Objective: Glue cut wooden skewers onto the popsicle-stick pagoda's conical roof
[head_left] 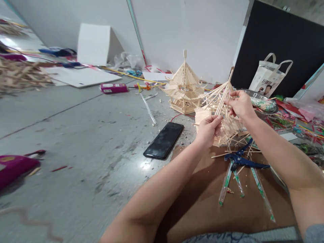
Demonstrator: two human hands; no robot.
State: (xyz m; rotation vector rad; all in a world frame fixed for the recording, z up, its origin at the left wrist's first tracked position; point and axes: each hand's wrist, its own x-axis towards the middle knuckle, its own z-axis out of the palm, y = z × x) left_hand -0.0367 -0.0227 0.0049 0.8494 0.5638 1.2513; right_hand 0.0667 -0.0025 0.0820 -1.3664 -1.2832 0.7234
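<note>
A half-built pavilion model (231, 125) of thin wooden sticks stands in front of me, its roof sticks (218, 94) fanning down from a point at the top. My left hand (210, 127) is closed in a pinch at the lower end of a roof stick, low on the left of the roof. Higher up on the right side, my right hand (241, 104) pinches a roof stick between thumb and fingertips. The fingers partly hide the contact points. Behind it to the left is another pavilion model (185, 82) with a full pointed roof.
Blue-handled cutters (240, 159) lie on brown cardboard (202, 189) beside wrapped chopsticks (262, 192) and loose sticks. A black phone (164, 140) lies left. Farther off are a metal bowl (272, 109), a tote bag (268, 76), a purple box (113, 88) and piled sticks (20, 74).
</note>
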